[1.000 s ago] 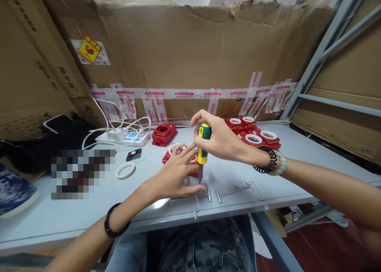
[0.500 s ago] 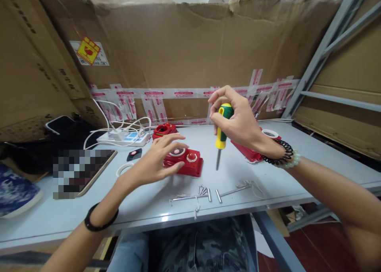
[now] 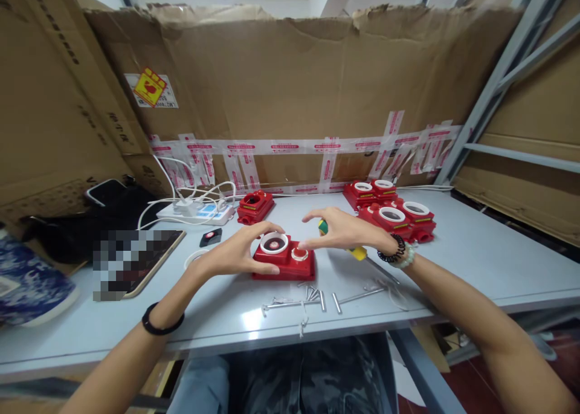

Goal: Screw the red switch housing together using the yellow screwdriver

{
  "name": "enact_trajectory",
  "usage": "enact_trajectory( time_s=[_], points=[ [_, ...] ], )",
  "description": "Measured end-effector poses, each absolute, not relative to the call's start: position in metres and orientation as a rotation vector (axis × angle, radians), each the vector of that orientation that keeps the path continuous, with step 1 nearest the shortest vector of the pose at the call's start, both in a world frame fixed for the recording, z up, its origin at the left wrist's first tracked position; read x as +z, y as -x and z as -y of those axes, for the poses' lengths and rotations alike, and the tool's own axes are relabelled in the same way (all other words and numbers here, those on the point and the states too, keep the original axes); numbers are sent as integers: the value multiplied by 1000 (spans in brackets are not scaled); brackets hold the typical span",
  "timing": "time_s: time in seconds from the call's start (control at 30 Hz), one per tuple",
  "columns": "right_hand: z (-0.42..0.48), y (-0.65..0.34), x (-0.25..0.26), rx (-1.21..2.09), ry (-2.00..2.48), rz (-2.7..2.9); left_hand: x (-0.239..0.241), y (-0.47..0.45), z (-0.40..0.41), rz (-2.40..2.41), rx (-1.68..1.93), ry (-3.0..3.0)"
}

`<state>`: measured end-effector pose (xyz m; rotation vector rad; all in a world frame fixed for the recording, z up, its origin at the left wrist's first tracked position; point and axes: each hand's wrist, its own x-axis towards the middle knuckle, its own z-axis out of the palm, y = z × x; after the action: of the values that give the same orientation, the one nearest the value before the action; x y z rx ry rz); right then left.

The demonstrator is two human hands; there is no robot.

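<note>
My left hand (image 3: 240, 249) is at the left end of a red housing (image 3: 283, 272) with a white ring (image 3: 274, 243) and a small round red knob (image 3: 299, 254). Its fingers and thumb are spread around that end; whether they press on it I cannot tell. From the right comes my right hand (image 3: 342, 228), thumb and forefinger apart close to the knob. A green and yellow screwdriver (image 3: 357, 254) is tucked under its palm, the shaft pointing down right toward me. The other fingers of this hand are mostly hidden.
Several screws (image 3: 312, 293) and metal T-shaped rods (image 3: 290, 306) lie near the front edge. More red housings (image 3: 394, 217) stand back right, another (image 3: 254, 207) at the back. Left are a power strip (image 3: 199, 213), a phone-like device (image 3: 154, 263) and a loose white ring (image 3: 193, 258).
My right hand has come down and left to the red housing, and the screwdriver has swung from upright to slanting under the palm. My left hand has lowered around the housing's left end.
</note>
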<state>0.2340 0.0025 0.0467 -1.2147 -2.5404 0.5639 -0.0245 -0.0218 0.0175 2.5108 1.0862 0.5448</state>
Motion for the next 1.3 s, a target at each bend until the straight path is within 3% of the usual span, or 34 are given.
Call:
enact_trajectory(
  time_s=[0.2, 0.4, 0.77, 1.1, 1.3],
  points=[
    [0, -229, 37, 507, 1203, 2752, 14, 23, 17, -1166, 655, -2486],
    [-6, -225, 31, 474, 1177, 2618, 18, 23, 13, -1156, 823, -2463],
    [-2, -226, 37, 725, 1093, 2311, 14, 23, 5, -1049, 1063, -2232],
    [-14, -229, 42, 1194, 1144, 1993, 26, 12, -14, -1058, 944, -2052],
    [-33, -249, 41, 1150, 1187, 1763, 18, 30, 1, -1084, 719, -2182]
  ],
)
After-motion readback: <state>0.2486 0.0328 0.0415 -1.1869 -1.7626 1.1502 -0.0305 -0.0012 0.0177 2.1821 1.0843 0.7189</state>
